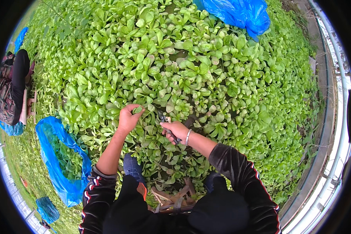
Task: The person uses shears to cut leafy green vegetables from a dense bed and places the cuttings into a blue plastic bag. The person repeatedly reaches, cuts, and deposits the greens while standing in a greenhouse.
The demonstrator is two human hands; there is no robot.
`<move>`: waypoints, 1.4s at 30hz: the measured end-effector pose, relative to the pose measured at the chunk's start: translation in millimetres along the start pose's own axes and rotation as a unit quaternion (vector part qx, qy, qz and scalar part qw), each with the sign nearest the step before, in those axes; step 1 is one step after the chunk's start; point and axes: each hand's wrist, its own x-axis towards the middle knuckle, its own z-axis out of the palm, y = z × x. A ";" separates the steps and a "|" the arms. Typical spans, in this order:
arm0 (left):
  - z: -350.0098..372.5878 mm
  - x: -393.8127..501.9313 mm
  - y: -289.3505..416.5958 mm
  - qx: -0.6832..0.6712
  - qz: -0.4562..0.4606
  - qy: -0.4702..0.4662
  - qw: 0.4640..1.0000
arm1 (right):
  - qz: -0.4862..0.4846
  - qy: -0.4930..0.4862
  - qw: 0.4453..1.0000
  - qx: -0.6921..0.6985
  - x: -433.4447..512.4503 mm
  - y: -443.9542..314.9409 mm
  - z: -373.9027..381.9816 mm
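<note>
Between the thumb and fingers of my left hand is a small green leaf, held just above the leafy plants. My right hand, with a bracelet on its wrist, grips a pair of pruning shears. The blades point up and away from me, a short way right of my left hand. Foliage blends with the blade tips, so I cannot tell how far apart they are. Low rosettes of broad leaves, some pale or purplish, surround both hands.
Left of me, an open blue plastic bag holds cut greens. Another blue bag lies ahead on the plants. A wooden stool is beneath me. A person sits at far left. A pipe runs along the right.
</note>
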 end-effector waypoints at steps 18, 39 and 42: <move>-13.5 28.3 15.8 -0.242 -0.161 0.027 0.957 | -0.007 -0.042 0.999 0.006 12.0 -11.0 -2.2; -22.8 61.4 41.7 -0.258 -0.136 -0.014 0.956 | -0.041 -0.034 0.998 0.026 4.9 -32.3 -16.1; -57.7 66.1 42.2 -0.393 -0.165 0.032 0.904 | -0.042 -0.084 0.994 0.053 9.7 -47.7 -17.6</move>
